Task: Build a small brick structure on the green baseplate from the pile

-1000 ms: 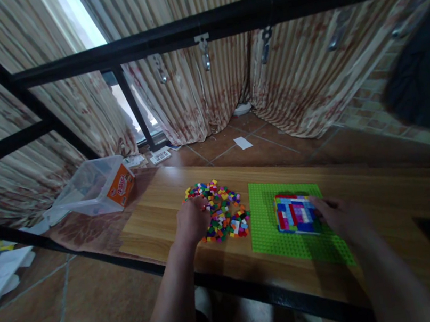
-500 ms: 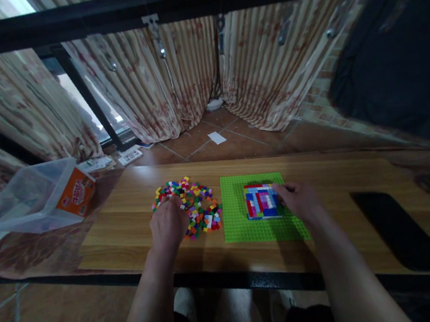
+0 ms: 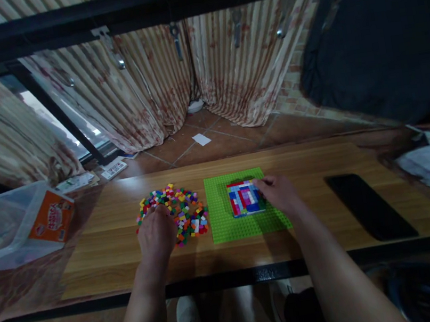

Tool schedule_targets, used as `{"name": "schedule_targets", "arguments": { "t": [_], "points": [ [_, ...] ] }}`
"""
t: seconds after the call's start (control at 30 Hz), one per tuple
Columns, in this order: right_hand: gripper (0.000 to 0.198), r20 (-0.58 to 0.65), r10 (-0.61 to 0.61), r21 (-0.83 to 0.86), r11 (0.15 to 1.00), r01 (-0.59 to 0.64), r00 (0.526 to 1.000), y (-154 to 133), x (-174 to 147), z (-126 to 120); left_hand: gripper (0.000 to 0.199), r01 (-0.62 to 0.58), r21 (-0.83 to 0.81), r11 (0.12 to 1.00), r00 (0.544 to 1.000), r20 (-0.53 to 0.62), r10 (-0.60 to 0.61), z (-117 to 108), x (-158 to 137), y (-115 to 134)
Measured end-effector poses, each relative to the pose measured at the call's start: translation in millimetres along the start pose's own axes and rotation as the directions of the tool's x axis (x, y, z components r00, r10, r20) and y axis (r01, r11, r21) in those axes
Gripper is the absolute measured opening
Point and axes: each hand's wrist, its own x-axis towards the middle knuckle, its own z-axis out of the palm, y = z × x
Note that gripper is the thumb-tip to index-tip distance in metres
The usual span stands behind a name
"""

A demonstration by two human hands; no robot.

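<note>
A loose pile of small colourful toy bricks (image 3: 186, 222) lies left of a green studded baseplate (image 3: 225, 229). My left hand (image 3: 156, 231) is over the left part of the pile, its fingers curled down among the bricks. Whatever is between those fingertips is hidden. On the baseplate sits a square built of toy bricks (image 3: 241, 200), mostly red, blue, white and pink. My right hand (image 3: 280, 191) has thumb and fingers closed at the square's upper right corner, touching it. The fingers cover part of that corner.
Everything lies on a wooden tabletop (image 3: 107, 252). A black flat slab (image 3: 371, 207) rests at the right. Beyond the table's left end stands a clear plastic bin (image 3: 3, 230) with an orange label. Curtains (image 3: 139, 86) and a dark bar (image 3: 191, 0) are at the back.
The camera view has turned, so the scene sits further left in the picture. My left hand stays at the pile and my right hand stays at the square's upper right corner.
</note>
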Motion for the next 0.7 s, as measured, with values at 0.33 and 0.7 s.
{"name": "schedule_targets", "arguments": {
  "t": [0.33,0.7],
  "points": [
    [0.035,-0.256,0.07,0.343,0.939,0.023,0.964,-2,1,0,0.018,-0.041,-0.69,0.723,0.995,-0.091,-0.031,-1,5,4],
    [0.035,0.288,-0.352,0.676,0.734,0.072,0.89,-48,-41,2,0.023,0.172,-0.96,-0.222,0.949,0.101,0.298,3,-23,62]
  ]
}}
